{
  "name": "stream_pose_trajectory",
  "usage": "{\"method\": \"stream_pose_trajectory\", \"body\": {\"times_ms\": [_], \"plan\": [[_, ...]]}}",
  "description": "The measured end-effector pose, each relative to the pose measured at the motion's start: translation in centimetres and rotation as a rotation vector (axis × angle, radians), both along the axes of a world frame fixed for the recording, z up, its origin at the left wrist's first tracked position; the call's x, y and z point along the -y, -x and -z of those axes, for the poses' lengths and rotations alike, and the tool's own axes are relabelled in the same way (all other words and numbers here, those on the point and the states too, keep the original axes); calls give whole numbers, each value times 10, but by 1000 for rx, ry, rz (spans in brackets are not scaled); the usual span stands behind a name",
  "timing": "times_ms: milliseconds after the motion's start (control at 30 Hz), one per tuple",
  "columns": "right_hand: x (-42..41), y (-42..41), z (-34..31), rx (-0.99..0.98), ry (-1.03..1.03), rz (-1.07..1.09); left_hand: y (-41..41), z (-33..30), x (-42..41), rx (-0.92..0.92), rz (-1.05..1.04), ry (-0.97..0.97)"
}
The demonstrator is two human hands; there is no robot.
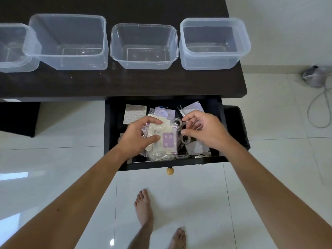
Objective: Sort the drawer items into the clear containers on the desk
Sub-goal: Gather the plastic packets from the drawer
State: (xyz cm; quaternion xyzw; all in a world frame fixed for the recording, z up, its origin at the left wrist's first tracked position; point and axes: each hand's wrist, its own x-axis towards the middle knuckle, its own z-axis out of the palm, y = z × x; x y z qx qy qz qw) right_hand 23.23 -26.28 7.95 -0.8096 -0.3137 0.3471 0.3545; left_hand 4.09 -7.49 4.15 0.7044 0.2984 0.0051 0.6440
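Observation:
The black drawer (220, 130) stands pulled out below the desk, full of packets, tape rolls and scissors. My left hand (138, 133) is shut on a clear packet with a purple label (166, 139), thumb and fingers pinching its left side. My right hand (204, 130) hovers over the drawer's right half, fingers curled and apart, above a tape roll (186, 139); nothing shows in its grasp. Scissors (181, 112) lie just beyond its fingertips. Several clear containers line the dark desk (125, 83): far left (10, 65), large (68, 65), middle (143, 65), right (215, 65).
A round wooden knob (170, 171) sticks out of the drawer front. My bare feet (143, 205) stand on white floor tiles below it. A black bin (237, 123) sits right of the drawer. A grey cable and a small device (313, 76) lie on the floor at right.

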Motion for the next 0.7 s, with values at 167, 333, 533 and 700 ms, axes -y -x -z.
{"method": "stream_pose_trajectory", "body": {"times_ms": [167, 333, 533, 700], "plan": [[-1, -48, -8, 249, 263, -363, 10, 2, -16, -20, 19, -20], [-21, -64, -10, 444, 532, -650, 12, 2, -15, -7, -1, -21], [-26, -58, 6, 600, 625, -734, 16, 0, -17, 3, -21, -39], [-14, -63, 0, 528, 586, -680, 20, -8, -19, 12, -68, -49]]}}
